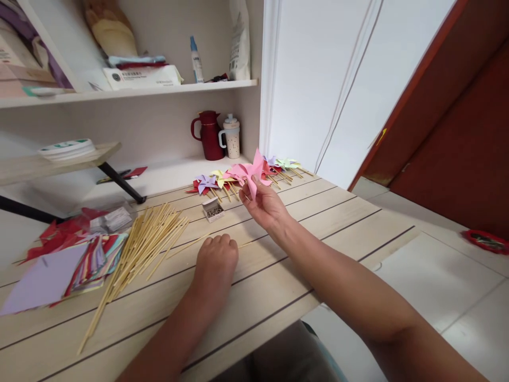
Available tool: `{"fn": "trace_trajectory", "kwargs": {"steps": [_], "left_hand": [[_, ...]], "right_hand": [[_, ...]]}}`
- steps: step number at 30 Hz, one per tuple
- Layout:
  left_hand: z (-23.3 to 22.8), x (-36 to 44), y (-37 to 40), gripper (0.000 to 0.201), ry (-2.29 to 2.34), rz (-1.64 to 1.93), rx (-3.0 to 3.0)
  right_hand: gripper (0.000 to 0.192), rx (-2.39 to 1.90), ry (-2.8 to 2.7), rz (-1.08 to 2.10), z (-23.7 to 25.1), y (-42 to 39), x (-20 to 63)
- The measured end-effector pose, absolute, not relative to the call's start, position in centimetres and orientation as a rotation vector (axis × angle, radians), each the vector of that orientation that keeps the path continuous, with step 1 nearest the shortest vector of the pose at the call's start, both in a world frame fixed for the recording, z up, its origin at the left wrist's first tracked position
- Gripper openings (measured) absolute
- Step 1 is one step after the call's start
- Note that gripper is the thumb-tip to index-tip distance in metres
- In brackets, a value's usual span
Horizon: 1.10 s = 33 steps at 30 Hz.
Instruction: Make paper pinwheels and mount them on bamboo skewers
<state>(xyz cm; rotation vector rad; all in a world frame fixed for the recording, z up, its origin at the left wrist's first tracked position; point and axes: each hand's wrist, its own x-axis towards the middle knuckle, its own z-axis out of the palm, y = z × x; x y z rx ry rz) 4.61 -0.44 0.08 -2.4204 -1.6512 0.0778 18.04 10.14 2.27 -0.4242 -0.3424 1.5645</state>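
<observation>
My right hand [264, 204] is raised above the wooden table [338, 223] and holds a pink paper pinwheel [249, 171] by its underside. My left hand [217, 260] rests on the table with its fingers curled, over a thin wooden stick [186, 245] that lies loose beside it. A small open box of pins [213, 209] sits just beyond my left hand. To the left, a bundle of wooden sticks [139, 249] lies fanned across the boards. Several finished pinwheels [222, 180] on sticks lie in a row at the table's far edge.
A stack of coloured paper sheets [85, 262] with a lilac sheet [42, 281] lies at the left. A red jug [209, 135] and a speckled cup [231, 137] stand on the lower shelf. Upper shelf holds a bottle [196, 59] and packets. White tiled floor [433, 276] lies right of the table edge.
</observation>
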Motion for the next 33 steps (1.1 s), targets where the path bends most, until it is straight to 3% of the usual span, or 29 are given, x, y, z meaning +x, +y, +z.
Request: {"fn": "trace_trajectory", "kwargs": {"steps": [6, 12, 18, 27, 33], "left_hand": [[-1.0, 4.4, 0.6, 0.033, -1.693, 0.023, -2.317], [-2.3, 2.7, 1.2, 0.021, -1.885, -0.259, -2.215], [-2.5, 1.5, 2.1, 0.026, -2.154, -0.591, -2.058], [-2.4, 1.7, 1.5, 0.020, -1.857, -0.917, -2.183], [-2.5, 0.9, 2.1, 0.026, -1.761, -0.859, -2.454]], "right_hand": [[0.015, -0.501, -0.319, 1.570, 1.3, 11.0, 17.9], [0.017, -0.504, -0.326, 1.575, 1.0, 11.2, 18.0], [0.017, -0.600, -0.334, 1.641, -0.2, 10.4, 16.3], [0.019, -0.543, -0.324, 1.590, -0.1, 11.7, 17.5], [0.021, -0.492, -0.303, 1.564, 0.4, 12.2, 18.6]]}}
